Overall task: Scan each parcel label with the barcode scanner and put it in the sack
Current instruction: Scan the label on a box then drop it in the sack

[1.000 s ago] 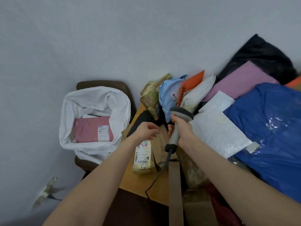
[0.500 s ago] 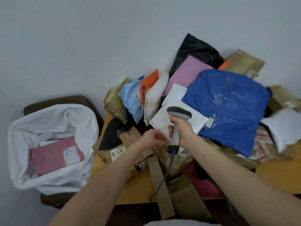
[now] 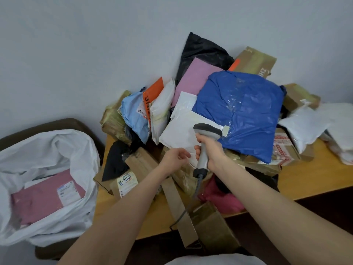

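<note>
Your white plastic sack (image 3: 57,146) sits left of the wooden table (image 3: 309,178); pink flat mailer (image 3: 38,201) lies in it; blue plastic parcel (image 3: 244,115) on the heap, white padded envelope (image 3: 177,136) just left.

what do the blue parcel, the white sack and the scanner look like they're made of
The blue parcel looks like thin glossy plastic film: it wrinkles and glints, with clear tape across it. The white sack seems soft, slightly sheer plastic, slumping in loose folds; film or woven, hard to tell. The scanner looks like hard moulded plastic, matt grey.
</note>
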A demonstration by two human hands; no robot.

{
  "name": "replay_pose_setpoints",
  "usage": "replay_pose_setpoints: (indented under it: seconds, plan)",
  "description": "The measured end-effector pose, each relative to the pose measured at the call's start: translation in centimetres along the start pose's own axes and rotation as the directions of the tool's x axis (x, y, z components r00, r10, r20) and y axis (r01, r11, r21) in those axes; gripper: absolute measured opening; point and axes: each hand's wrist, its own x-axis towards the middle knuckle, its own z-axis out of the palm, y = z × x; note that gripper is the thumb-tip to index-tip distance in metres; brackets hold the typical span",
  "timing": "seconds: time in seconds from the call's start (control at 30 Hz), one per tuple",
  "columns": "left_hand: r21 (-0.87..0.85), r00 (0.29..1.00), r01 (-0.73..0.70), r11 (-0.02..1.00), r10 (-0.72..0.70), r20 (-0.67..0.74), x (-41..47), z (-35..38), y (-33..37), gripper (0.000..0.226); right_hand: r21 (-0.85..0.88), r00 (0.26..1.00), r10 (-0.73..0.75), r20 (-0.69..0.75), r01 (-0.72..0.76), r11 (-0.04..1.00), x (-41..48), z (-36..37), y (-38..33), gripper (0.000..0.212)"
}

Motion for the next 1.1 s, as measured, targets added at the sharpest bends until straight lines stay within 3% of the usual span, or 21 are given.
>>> replay_pose_setpoints:
  seconds: [0.23,0.4,0.53,0.67,0.8,0.9,1.0,1.1]
  plan:
    - [0.189,0.998,-0.046,0.981,0.055,-0.044,0.7,-0.2,-0.1,0.027,0.039,0.998,0.0,-0.062,0.002,0.999,-0.1,-0.8,0.0,0.036]
    - [0.187,0.995,-0.054,0.981,0.068,-0.068,1.1,-1.3,-0.2,0.025,0.02,0.996,-0.002,-0.093,0.004,1.0,0.1,-0.9,-0.3,0.037]
    - [0.194,0.998,-0.052,0.98,0.058,-0.023,0.9,-2.4,-1.0,0.017,-0.036,0.997,0.018,-0.078,-0.021,0.999,0.2,-0.1,0.0,0.03]
    - [0.173,0.997,0.003,0.985,0.011,-0.079,0.4,-3.9,-2.7,0.019,-0.101,0.999,0.029,-0.033,-0.032,0.994,0.3,1.7,0.7,0.026]
    - [0.288,0.997,0.022,0.957,0.0,-0.078,-1.0,-5.1,-4.2,0.025,-0.183,0.998,0.063,0.019,-0.059,0.981,0.2,3.3,1.9,0.024]
    - [0.505,0.98,-0.183,0.843,0.113,0.166,-2.6,-5.5,-4.3,0.038,-0.212,0.997,0.078,0.029,-0.07,0.975,0.3,4.1,2.8,0.022]
    - [0.691,0.875,-0.472,0.547,0.2,0.44,-4.1,-4.7,-4.6,0.06,-0.24,0.995,0.1,0.029,-0.09,0.967,0.2,4.5,3.4,0.022]
    - [0.728,0.824,-0.562,0.391,0.199,0.53,-4.8,-2.6,-5.2,0.071,-0.256,0.992,0.114,0.051,-0.097,0.962,-0.1,4.3,3.8,0.022]
